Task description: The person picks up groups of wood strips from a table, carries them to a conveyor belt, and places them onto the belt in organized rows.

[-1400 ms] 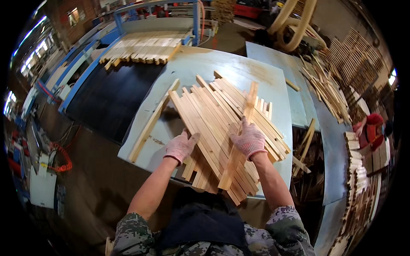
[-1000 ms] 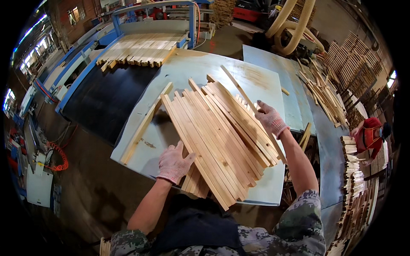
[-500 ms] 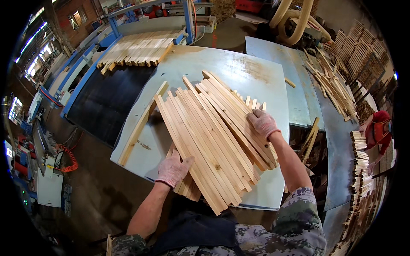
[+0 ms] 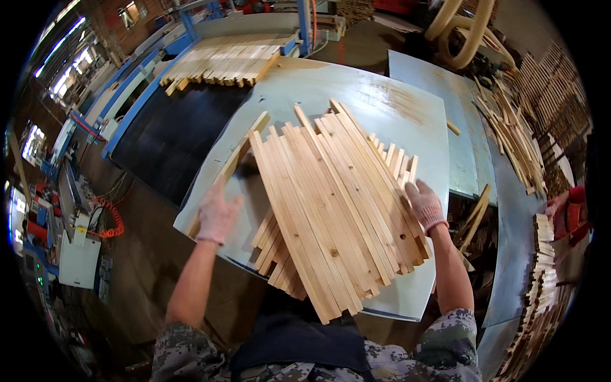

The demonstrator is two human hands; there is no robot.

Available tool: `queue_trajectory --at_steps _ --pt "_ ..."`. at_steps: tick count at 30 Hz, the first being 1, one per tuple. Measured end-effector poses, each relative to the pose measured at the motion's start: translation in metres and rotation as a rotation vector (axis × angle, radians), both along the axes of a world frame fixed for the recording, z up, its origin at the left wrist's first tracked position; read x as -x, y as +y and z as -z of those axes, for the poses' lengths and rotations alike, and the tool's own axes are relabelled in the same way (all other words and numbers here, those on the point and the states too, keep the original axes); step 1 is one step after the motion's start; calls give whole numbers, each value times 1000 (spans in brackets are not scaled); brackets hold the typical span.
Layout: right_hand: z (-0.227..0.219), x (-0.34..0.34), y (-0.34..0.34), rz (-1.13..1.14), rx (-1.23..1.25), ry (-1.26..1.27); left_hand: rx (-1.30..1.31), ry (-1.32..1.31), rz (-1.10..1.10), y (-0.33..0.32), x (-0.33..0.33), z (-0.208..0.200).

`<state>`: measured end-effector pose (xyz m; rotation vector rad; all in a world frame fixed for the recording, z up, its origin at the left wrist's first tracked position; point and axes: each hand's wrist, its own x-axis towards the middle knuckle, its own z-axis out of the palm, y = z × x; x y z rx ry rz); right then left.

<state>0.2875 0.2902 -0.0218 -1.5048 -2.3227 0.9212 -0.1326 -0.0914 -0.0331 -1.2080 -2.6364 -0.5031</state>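
A layer of pale wooden strips [image 4: 318,210] lies side by side at a slant on the light table. Beneath it, crossing at another angle, more strips [image 4: 270,245] poke out at the lower left and upper right. My left hand [image 4: 218,213], gloved and slightly blurred, is open over a lone wooden strip [image 4: 238,153] on the table's left side, its thumb apart from the fingers. My right hand [image 4: 425,204], also gloved, is at the pile's right edge, fingers stretched toward the ends of the lower strips. Whether it touches them is unclear.
The light table [image 4: 356,83] carries the pile. Behind on the left, a row of strips [image 4: 223,57] sits on a blue-framed machine beside a dark belt [image 4: 172,137]. At right are loose sticks [image 4: 509,140], stacked wood [image 4: 541,274] and a person in red [image 4: 576,213].
My left hand has left the pile's lower left edge and moved out to the lone strip. The right-hand strips now lie closer against the others, and my right hand has come off their top.
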Motion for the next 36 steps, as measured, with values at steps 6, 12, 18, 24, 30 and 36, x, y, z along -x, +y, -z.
queue_trajectory --at_steps 6,12,18,24,30,36 --pt "-17 -6 -23 40 580 119 346 -374 -215 8 63 -13" --pt "-28 1 -27 115 686 241 350 -576 15 47 -5 -38" --pt "-23 2 -29 111 700 274 105 -946 164 26 13 -13" --pt "-22 0 -23 119 713 306 182 -730 315 40 -8 -16" --pt "-29 7 -24 121 708 267 160 -497 179 61 -27 -14" --pt "-20 1 -18 125 708 257 197 -452 354 58 -24 -11"
